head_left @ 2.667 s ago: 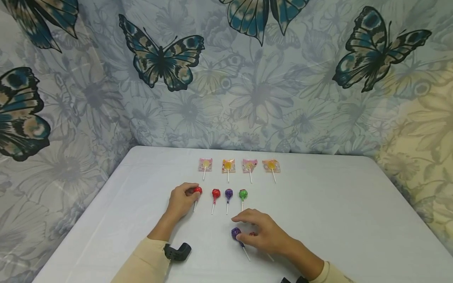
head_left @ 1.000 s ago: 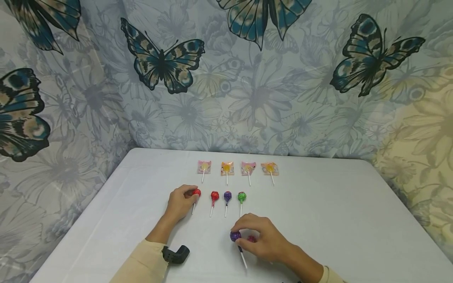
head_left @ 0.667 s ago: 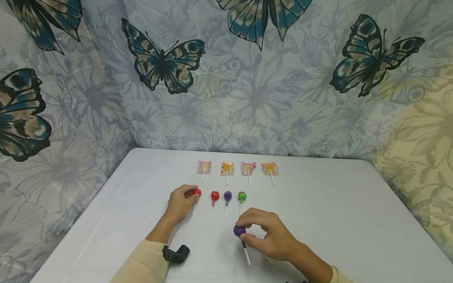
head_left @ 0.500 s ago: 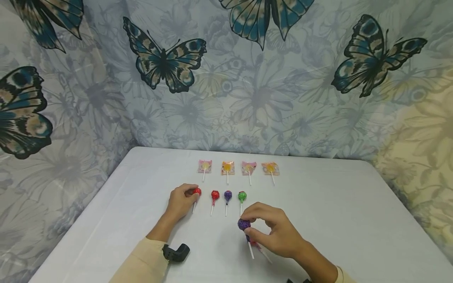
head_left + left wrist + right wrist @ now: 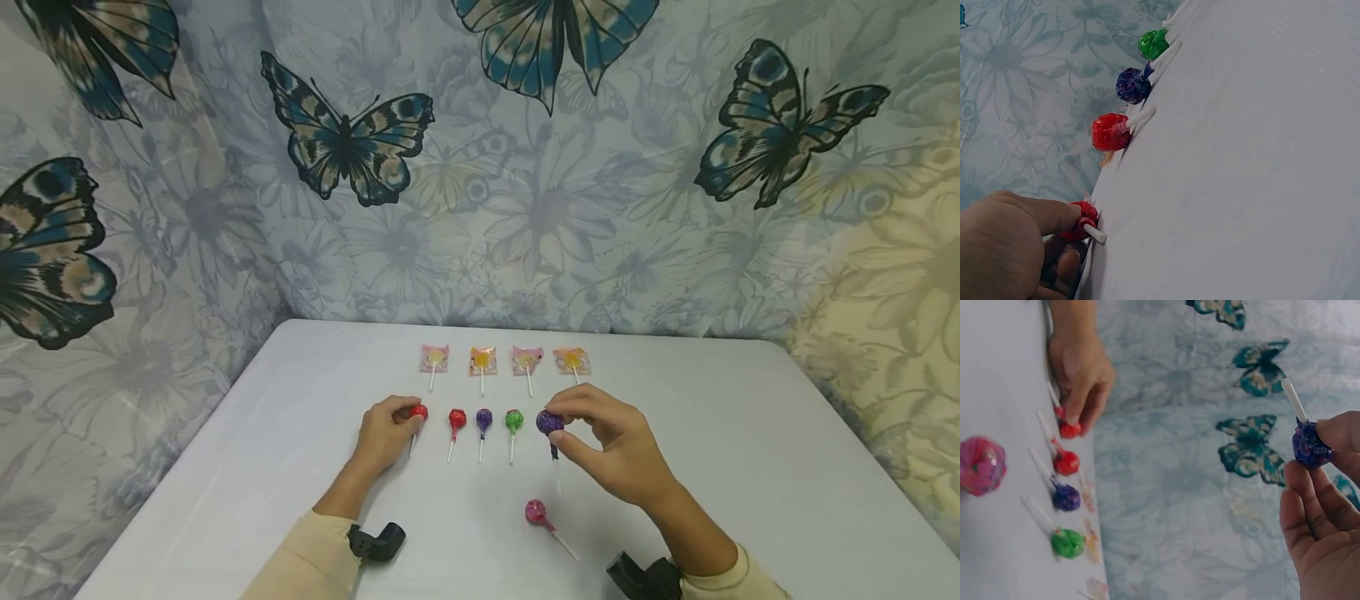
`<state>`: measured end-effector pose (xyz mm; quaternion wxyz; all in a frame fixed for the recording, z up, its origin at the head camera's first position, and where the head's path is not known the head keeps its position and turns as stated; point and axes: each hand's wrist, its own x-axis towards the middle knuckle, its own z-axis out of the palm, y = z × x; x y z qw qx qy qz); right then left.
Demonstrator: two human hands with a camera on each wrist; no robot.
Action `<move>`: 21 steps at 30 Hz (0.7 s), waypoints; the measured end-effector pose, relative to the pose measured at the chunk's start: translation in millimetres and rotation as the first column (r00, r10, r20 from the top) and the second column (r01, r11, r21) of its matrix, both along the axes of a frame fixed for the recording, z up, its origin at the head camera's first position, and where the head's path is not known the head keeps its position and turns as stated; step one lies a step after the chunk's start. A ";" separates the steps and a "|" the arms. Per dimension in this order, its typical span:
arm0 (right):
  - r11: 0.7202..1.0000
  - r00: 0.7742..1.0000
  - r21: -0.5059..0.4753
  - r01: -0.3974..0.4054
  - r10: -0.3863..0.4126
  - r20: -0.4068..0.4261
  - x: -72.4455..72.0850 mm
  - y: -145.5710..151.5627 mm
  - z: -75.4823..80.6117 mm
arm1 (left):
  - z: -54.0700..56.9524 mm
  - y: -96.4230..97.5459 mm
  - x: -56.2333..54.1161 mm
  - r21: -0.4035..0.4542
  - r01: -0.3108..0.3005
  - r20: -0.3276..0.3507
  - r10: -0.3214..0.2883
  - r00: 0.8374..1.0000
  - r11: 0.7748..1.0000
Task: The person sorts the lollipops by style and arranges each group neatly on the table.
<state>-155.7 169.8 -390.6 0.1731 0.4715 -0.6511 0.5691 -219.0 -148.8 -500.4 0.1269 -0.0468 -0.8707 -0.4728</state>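
My left hand [image 5: 384, 435] pinches the head of a red lollipop [image 5: 1089, 220] at the left end of the middle row. Between the thumb and fingers of my right hand [image 5: 618, 442] is a purple lollipop [image 5: 1311, 445], its white stick pointing toward me. It is just right of the green lollipop [image 5: 513, 421]; the right wrist view shows it off the table. Left of the green one lie another purple lollipop [image 5: 484, 418] and another red lollipop [image 5: 457, 420]. A pink lollipop [image 5: 536, 512] lies alone nearer me, below my right hand.
Along the back of the white table [image 5: 315, 367] runs a row of flat lollipops in clear wrappers, among them a pink one [image 5: 434, 359] and an orange one [image 5: 572, 361]. A butterfly-patterned cloth [image 5: 540, 225] hangs behind the table. Each wrist wears a black camera [image 5: 377, 542].
My right hand has taken hold of the near purple lollipop and carried it up and right, to beside the green one. The pink lollipop is uncovered. My left hand stays put.
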 end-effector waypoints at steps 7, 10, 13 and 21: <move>0.996 0.996 -0.022 0.083 -0.083 0.016 -14.0 7.3 3.3 | -0.7 1.6 0.7 -0.004 -0.008 0.013 0.008 1.000 1.000; 0.991 0.990 -0.007 0.137 -0.136 0.045 -18.7 9.3 1.5 | -0.7 1.9 0.9 0.001 -0.005 0.011 0.005 1.000 1.000; 0.983 0.981 0.020 0.180 -0.181 0.074 -23.6 11.5 -3.2 | -1.0 2.2 1.2 -0.001 0.003 0.004 -0.003 1.000 1.000; 0.971 0.962 0.064 0.230 -0.236 0.138 -39.9 16.1 -20.7 | 0.7 0.7 -0.2 -0.003 -0.001 0.001 0.001 1.000 1.000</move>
